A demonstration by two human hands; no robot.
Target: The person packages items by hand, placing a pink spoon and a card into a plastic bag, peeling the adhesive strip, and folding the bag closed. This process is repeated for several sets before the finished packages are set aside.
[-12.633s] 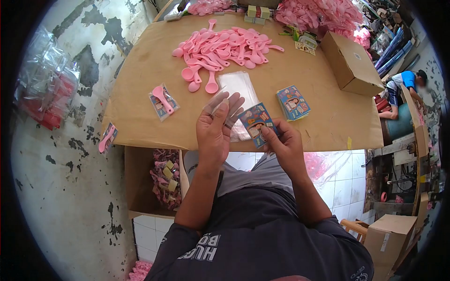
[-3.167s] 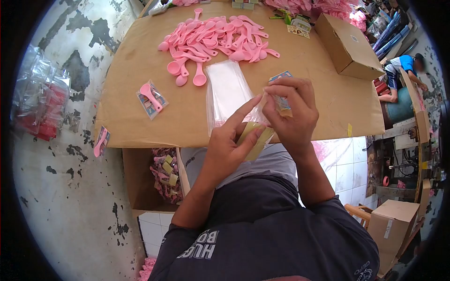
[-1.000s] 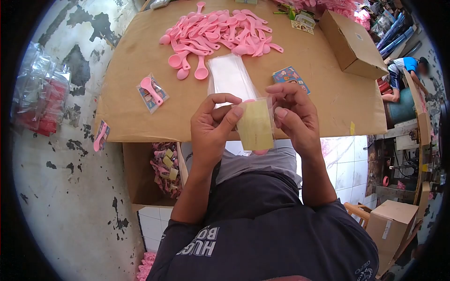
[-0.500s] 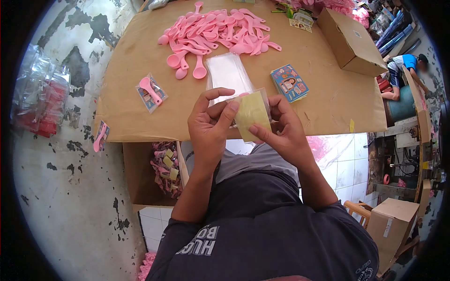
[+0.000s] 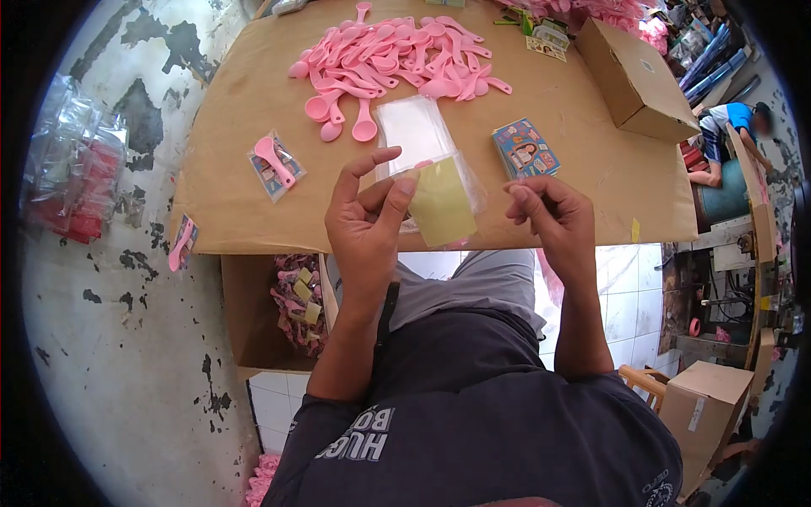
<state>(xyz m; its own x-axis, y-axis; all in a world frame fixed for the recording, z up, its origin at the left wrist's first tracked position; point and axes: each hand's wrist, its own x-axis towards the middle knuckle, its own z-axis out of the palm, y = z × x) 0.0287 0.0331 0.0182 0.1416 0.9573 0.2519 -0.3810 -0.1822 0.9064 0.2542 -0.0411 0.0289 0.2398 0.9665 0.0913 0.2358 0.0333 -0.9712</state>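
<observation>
Thumb and fingers of my left hand (image 5: pixel 363 221) pinch the left edge of a clear plastic packet (image 5: pixel 445 204), its yellowish card side facing me and a bit of pink showing at its edges. To the right, apart from the packet, my right hand (image 5: pixel 555 221) has its thumb and fingertips pressed together; whatever they hold, if anything, is too small to make out. Just beyond the packet lies a stack of clear plastic bags (image 5: pixel 414 127). A pile of printed blue cards (image 5: pixel 525 149) sits beyond my right hand. Farther back is a heap of pink spoons (image 5: pixel 384 55).
Two packets with a pink spoon and card, one (image 5: pixel 274 166) on the brown-covered table (image 5: pixel 228 220), another (image 5: pixel 182 243) at its left edge. An open carton (image 5: pixel 253 313) below holds several packets. A cardboard box (image 5: pixel 638 80) stands back right; a person (image 5: pixel 728 118) bends beyond.
My right hand has let go of the packet and moved right, away from it. My left hand keeps the packet and has shifted slightly left.
</observation>
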